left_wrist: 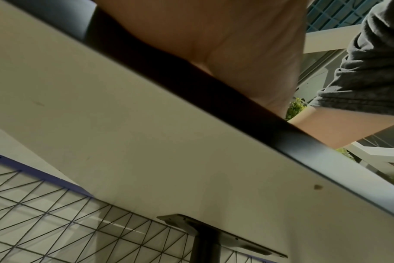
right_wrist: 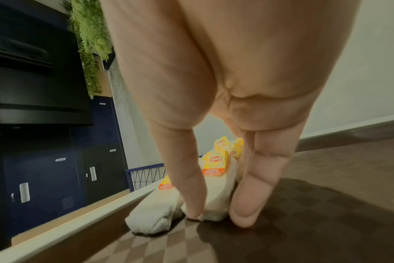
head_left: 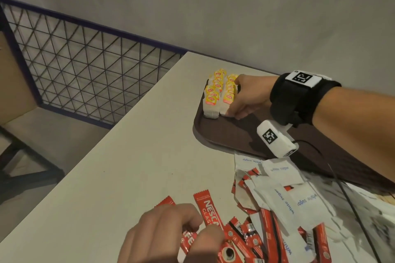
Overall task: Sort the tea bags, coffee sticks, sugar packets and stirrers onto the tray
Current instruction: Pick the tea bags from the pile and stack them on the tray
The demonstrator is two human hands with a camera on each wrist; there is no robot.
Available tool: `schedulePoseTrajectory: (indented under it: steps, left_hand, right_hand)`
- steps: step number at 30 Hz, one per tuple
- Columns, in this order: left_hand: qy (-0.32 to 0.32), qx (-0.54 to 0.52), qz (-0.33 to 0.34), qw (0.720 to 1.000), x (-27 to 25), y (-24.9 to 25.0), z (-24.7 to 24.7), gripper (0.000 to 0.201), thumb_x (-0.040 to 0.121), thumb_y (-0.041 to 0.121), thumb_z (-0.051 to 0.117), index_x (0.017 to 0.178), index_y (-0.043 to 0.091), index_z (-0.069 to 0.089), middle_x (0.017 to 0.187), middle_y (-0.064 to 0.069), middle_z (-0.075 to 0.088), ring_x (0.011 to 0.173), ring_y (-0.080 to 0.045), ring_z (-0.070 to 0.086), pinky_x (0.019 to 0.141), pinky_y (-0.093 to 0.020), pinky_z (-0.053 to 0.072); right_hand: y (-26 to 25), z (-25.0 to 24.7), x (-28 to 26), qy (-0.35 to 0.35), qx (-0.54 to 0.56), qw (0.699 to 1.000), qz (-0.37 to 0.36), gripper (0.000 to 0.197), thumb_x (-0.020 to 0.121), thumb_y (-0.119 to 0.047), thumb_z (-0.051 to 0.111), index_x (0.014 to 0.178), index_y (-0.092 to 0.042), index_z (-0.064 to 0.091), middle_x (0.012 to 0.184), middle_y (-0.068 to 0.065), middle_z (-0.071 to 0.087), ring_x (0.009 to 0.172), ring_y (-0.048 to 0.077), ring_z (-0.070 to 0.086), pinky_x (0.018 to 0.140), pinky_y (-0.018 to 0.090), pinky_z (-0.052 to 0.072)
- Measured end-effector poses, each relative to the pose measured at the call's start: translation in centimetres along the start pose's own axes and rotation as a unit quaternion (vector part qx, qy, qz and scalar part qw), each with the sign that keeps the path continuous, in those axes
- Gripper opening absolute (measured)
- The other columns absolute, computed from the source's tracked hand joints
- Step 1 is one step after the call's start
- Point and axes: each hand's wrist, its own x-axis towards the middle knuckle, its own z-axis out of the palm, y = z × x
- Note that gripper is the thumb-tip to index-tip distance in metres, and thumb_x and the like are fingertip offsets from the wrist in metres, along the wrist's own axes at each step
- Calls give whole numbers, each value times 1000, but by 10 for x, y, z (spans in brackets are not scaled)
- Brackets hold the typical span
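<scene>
While my right hand (head_left: 248, 97) reaches across the dark brown plastic tray (head_left: 233, 134), its thumb and fingers (right_wrist: 247, 201) close narrowly round the nearer of two rows of white tea bags with yellow tags (head_left: 229, 94), fingertips down on the tray floor at the row's near end. Both rows stand in the tray's far left corner, side by side and touching. My left hand (head_left: 171, 232) lies on the pale cream tabletop (head_left: 119, 156) with its fingers curled over a red coffee stick (head_left: 208, 211) (whether it truly pinches one I cannot tell; the left wrist view shows only palm and table edge). Just right of it, red sticks and white paper sugar packets (head_left: 280, 177) lie heaped together, touching the tray's near rim.
</scene>
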Motion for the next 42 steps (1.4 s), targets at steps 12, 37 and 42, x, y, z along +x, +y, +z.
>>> schedulePoseTrajectory:
  steps: [12,37,42]
  left_hand:
    - [-85,19,152,985,-16,1,11,28,87,73,56,105,52,61,114,27,55,112,-8,48,87,-16,47]
    - [101,-6,199,975,-46,1,16,39,84,61,58,107,31,66,112,18,55,108,-5,51,83,-27,52]
    - [96,-41,182,978,-47,3,16,47,84,66,52,114,32,63,116,19,54,108,-2,49,84,-13,39]
  right_hand:
    - [-15,6,-90,12,-377,901,-213,30,83,-42,79,109,-33,69,84,-11,65,72,7,58,65,22,45]
    - [10,40,-184,39,-251,942,-218,18,90,-15,68,106,-23,67,83,-9,66,69,3,61,54,13,43]
    - [-3,11,-209,36,-61,973,-221,29,82,2,74,104,-17,69,81,7,73,69,28,72,69,38,63]
